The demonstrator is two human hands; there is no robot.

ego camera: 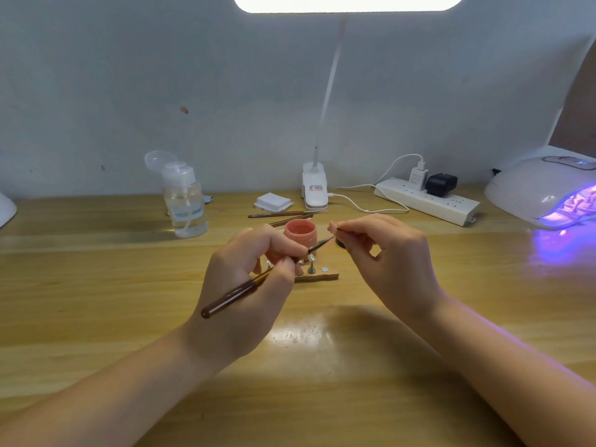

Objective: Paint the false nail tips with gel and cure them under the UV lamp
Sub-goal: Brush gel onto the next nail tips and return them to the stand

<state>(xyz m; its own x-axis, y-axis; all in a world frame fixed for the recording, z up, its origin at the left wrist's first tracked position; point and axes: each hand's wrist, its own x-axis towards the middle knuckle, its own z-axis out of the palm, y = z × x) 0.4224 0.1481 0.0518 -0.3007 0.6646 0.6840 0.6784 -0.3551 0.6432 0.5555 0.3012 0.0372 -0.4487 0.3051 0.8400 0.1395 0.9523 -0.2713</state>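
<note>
My left hand (245,285) grips a brown-handled gel brush (232,298) like a pen, its tip reaching up to the right. My right hand (387,256) pinches a small stand topped with a pink false nail tip (332,228), and the brush tip touches that nail. Behind my hands sits an open pot of pink gel (300,232). Below it lies a wooden holder (322,276) with metal nail stands, partly hidden by my left hand. The white UV lamp (541,188) glows violet at the far right.
A clear pump bottle (184,201) stands at the back left. Spare brushes (283,215), white wipes (273,201), a clip desk lamp (314,188) and a power strip (429,198) with cables line the back of the wooden table (96,285). A black lid (340,242) is beside the pot.
</note>
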